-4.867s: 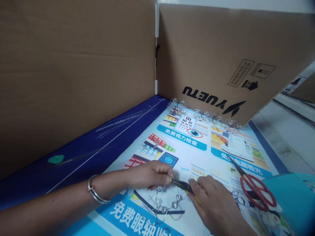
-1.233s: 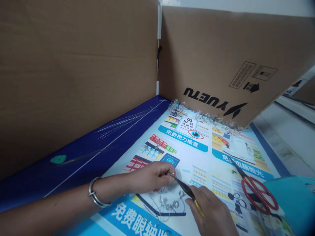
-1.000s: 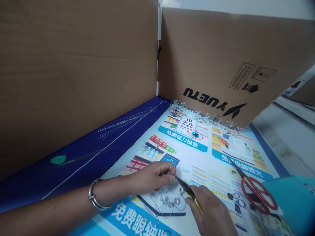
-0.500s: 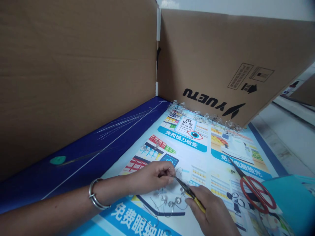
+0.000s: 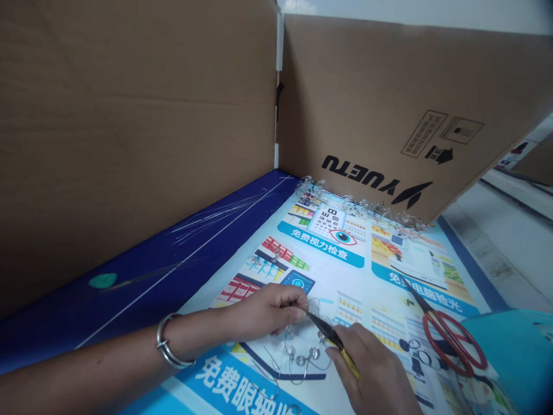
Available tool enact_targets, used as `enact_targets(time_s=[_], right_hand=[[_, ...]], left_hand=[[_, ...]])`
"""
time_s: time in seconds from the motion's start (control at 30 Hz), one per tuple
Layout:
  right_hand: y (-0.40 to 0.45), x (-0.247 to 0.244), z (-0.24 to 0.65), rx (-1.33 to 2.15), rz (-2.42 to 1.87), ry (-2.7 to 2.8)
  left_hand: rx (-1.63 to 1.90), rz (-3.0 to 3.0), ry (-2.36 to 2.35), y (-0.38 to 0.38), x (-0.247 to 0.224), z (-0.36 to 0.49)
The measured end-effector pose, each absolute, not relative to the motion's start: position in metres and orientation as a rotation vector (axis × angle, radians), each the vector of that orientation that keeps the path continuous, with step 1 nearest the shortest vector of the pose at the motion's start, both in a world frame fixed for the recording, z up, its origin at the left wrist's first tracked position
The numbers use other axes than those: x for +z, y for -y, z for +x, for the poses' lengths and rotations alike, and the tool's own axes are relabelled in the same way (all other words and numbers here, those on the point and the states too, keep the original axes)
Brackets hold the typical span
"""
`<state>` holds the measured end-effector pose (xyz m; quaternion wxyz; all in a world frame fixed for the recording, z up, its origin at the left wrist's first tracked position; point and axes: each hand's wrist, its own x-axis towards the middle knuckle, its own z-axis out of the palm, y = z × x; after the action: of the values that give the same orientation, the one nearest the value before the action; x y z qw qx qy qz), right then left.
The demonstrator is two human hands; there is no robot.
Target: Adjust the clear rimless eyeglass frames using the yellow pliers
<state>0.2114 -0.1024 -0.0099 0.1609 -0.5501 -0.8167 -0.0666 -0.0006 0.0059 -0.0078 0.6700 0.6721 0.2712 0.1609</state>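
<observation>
One pair of pliers, dark at the nose and yellow on the visible handle, slants through the lower middle of the frame, gripped in the right hand. The nose points up and left, reaching the fingertips of the left hand, whose thumb and forefinger are pinched together on thin wire; whether the nose is closed on the wire is too small to tell. Clear beads sit on looping wire just below and between the two hands, over a printed poster that lies on the blue table. A silver bangle circles the left wrist. At the lower right, scissors with red handles rest on the poster, blades pointing to the upper left, near a turquoise sheet at the right edge. A few loose beads lie on the poster above the left hand. At the left, a green piece lies on the blue surface, with fine pale strands farther up. Two cardboard panels stand behind, meeting near the top centre, and a tangled pile of clear and dark bits runs along the foot of the right one.
</observation>
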Motion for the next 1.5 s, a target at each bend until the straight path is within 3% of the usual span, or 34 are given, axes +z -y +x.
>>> enact_targets(time_s=[0.4, 1.5], right_hand=[[0.0977, -0.0094, 0.2090, -0.528, -1.493, 2.370], [0.0985, -0.0072, 0.2077, -0.382, -1.465, 2.424]], left_hand=[[0.389, 1.568, -0.634, -0.0031, -0.0038, 0.0003], [0.432, 1.785, -0.636, -0.0038, -0.0035, 0.0011]])
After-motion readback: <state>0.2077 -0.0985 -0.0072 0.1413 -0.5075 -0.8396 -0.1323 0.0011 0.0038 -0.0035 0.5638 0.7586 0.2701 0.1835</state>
